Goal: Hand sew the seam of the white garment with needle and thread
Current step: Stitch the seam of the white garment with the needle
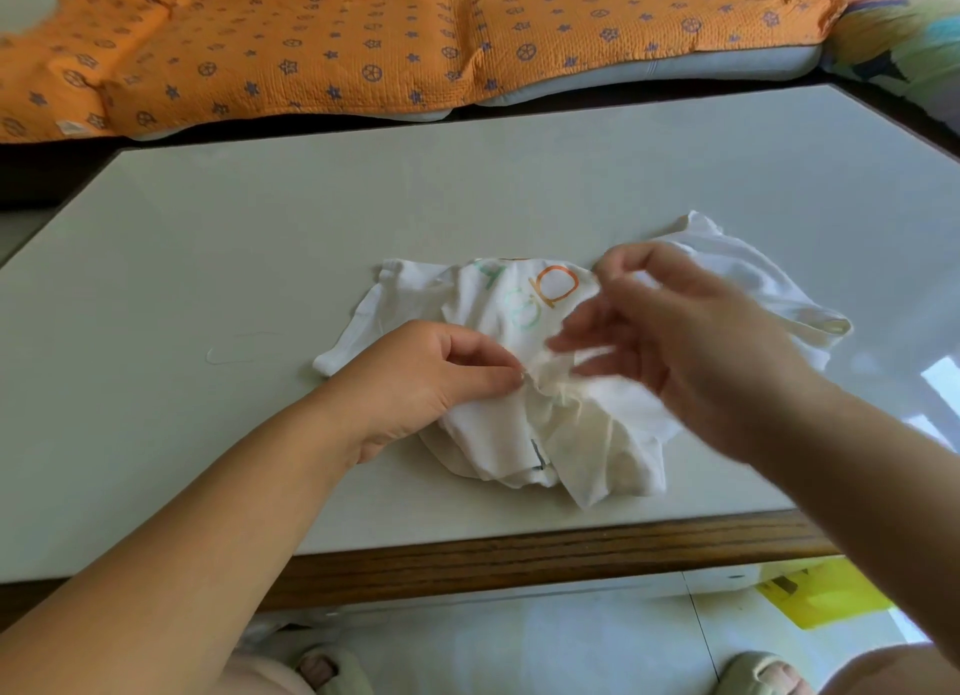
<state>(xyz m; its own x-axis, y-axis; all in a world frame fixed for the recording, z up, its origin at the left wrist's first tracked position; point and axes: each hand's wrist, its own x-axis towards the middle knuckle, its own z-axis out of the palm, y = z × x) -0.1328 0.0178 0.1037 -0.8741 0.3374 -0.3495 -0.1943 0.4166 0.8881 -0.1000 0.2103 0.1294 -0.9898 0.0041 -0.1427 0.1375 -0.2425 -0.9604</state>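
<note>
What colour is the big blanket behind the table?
Orange blanket with small purple stars and wheels, seen in the head view.

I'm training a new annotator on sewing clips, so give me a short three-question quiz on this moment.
1. True or false: the white garment lies spread flat and smooth on the table.
2. Which hand pinches a fold of the garment?
A. left hand
B. right hand
C. neither
3. What lies loose on the tabletop left of the garment?

Key
1. False: it is bunched and crumpled.
2. A. The left grip is closed on a fold near the middle; the right hand is blurred above the cloth, fingers spread.
3. A thin pale thread, curled, apart from the garment.
</note>
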